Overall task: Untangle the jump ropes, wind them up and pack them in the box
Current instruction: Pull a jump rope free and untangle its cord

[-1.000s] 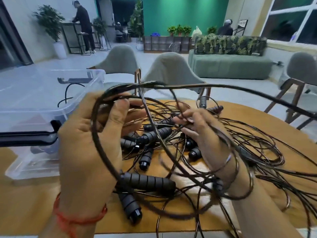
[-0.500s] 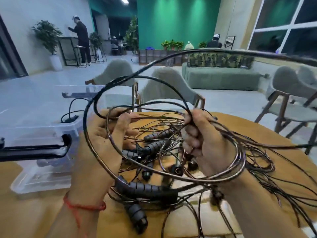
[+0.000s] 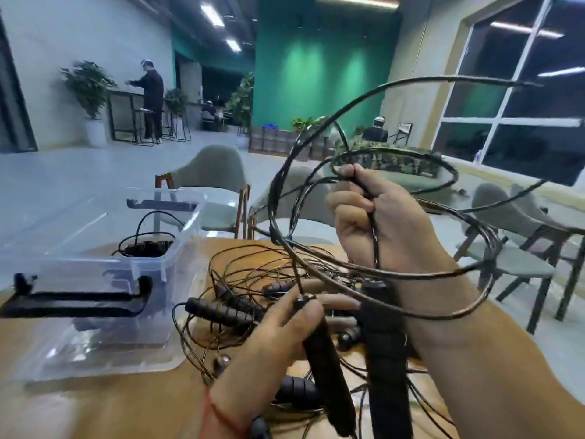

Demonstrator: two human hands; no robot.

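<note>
Winding step. Right hand (image 3: 383, 226), centre right, fingers closed round the jump rope coils (image 3: 408, 275). Left hand (image 3: 278, 340), lower centre, fingers gripping one handle (image 3: 326, 359). Judgement: lay even loops, drawing slack clear of the tangle (image 3: 240, 299) on the surface (image 3: 95, 407). Clear box (image 3: 79, 264) sits left, open

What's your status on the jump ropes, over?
Right hand up, gripping cord loops. Left hand gripping one handle. One wound rope in box. Tangled pile on table below.
</note>
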